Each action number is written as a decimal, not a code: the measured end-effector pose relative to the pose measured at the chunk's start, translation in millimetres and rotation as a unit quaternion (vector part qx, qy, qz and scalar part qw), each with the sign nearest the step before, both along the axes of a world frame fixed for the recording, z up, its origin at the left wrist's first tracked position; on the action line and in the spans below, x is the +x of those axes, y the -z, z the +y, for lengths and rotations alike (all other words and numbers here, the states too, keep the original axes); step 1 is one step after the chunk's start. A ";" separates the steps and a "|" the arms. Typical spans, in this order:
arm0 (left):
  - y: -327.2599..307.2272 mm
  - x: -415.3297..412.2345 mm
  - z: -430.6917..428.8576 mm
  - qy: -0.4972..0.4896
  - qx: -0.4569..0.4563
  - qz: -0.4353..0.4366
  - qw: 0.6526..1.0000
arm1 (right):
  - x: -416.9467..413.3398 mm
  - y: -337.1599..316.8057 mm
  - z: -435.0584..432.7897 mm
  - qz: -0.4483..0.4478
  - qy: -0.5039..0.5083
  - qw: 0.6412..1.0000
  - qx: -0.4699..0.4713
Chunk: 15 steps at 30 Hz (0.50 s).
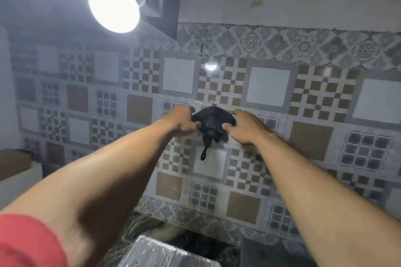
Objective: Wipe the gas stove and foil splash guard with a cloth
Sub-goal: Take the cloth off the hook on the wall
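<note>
A black cloth hangs bunched against the patterned tile wall, with a thin loop dangling below it. My left hand grips the cloth's left edge and my right hand pinches its right edge. Both arms reach up and forward to the wall. The silver foil splash guard shows at the bottom edge of the view, below my arms. The gas stove is out of sight.
A bright bulb glares at the top left. A dark marbled counter lies under the wall, with a dark block at the lower right. Cardboard and a white box sit at the left.
</note>
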<state>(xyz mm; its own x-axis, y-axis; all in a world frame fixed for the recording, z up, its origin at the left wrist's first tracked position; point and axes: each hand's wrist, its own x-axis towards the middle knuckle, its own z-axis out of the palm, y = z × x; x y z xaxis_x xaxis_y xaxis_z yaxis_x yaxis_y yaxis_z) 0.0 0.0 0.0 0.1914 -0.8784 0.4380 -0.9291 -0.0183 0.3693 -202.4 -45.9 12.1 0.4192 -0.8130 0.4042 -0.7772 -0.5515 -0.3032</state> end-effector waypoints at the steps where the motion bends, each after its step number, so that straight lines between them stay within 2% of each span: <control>1: 1.9 0.9 -8.4 0.002 0.001 0.008 1.000 | 5.6 2.3 -7.9 -0.010 0.002 1.000 -0.005; 8: 16.5 -0.8 -47.1 -0.006 -0.043 0.041 0.998 | 32.5 21.3 -46.5 -0.104 0.022 0.993 -0.042; 12: 17.8 3.2 -56.7 -0.027 -0.069 0.041 0.996 | 39.6 19.0 -55.7 -0.087 0.050 0.994 -0.052; 15: 10.9 5.2 -53.6 -0.015 -0.085 0.092 0.992 | 36.3 9.6 -57.9 -0.147 0.046 0.988 -0.030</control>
<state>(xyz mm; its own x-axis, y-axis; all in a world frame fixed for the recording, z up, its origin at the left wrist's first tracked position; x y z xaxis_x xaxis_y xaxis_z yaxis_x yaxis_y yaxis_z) 5.2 -53.6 -10.9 0.3065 -0.7877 0.5344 -0.8458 0.0322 0.5325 -166.1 -103.8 2.5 0.2023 -0.8129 0.5461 -0.7085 -0.5065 -0.4915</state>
